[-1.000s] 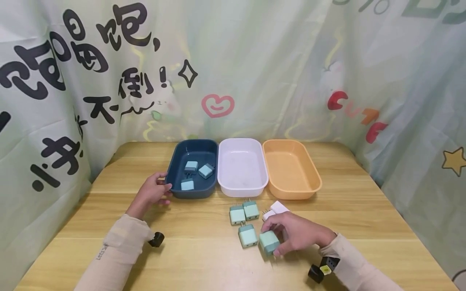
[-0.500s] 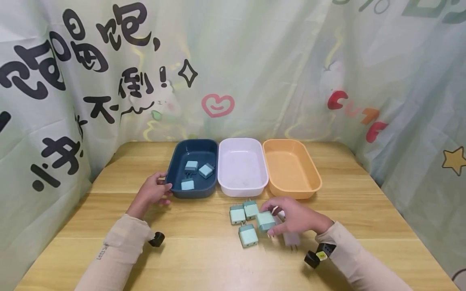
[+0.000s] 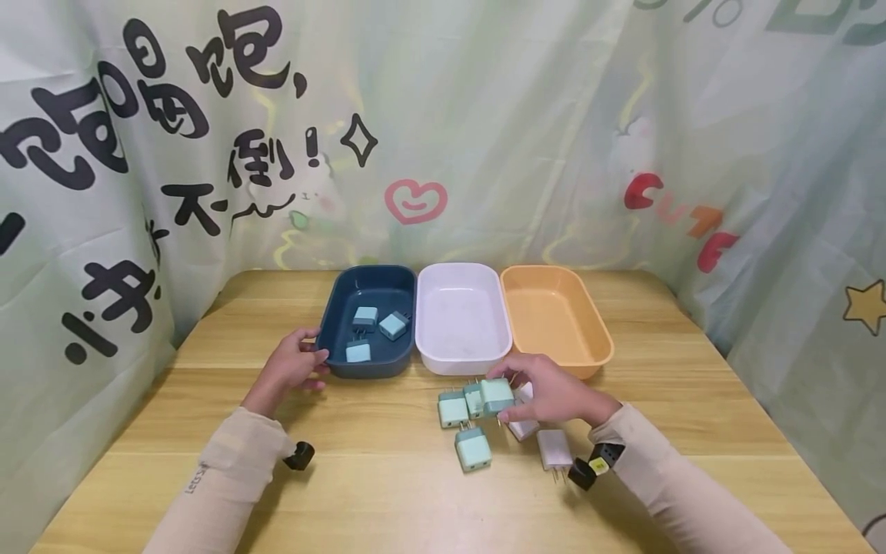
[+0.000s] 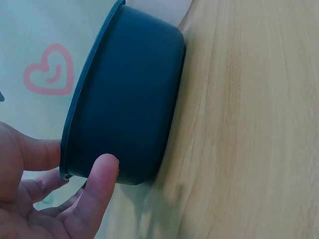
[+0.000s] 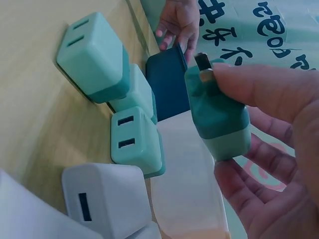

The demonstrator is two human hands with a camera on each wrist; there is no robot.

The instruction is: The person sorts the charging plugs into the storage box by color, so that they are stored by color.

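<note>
My right hand (image 3: 557,392) pinches a green USB charger plug (image 3: 496,395) between thumb and fingertips, above the loose plugs. In the right wrist view the held charger (image 5: 219,109) has its metal prongs by the thumb. Under and beside it, other green chargers (image 3: 474,450) lie on the wooden table, with white chargers (image 3: 554,448) to their right. My left hand (image 3: 287,365) touches the front left corner of the dark blue bin (image 3: 370,371), its fingers extended. In the left wrist view, fingertips (image 4: 105,164) rest at the bin's rim and outer wall.
Three small green chargers (image 3: 394,325) lie inside the dark blue bin. Next to it stand a white bin (image 3: 462,365) and an orange bin (image 3: 601,354), side by side in a row. A printed curtain (image 3: 519,154) hangs behind and around the table (image 3: 374,477).
My right hand has lifted the green charger and carried it away from me and slightly left, uncovering the white chargers. My left hand stays at the blue bin.
</note>
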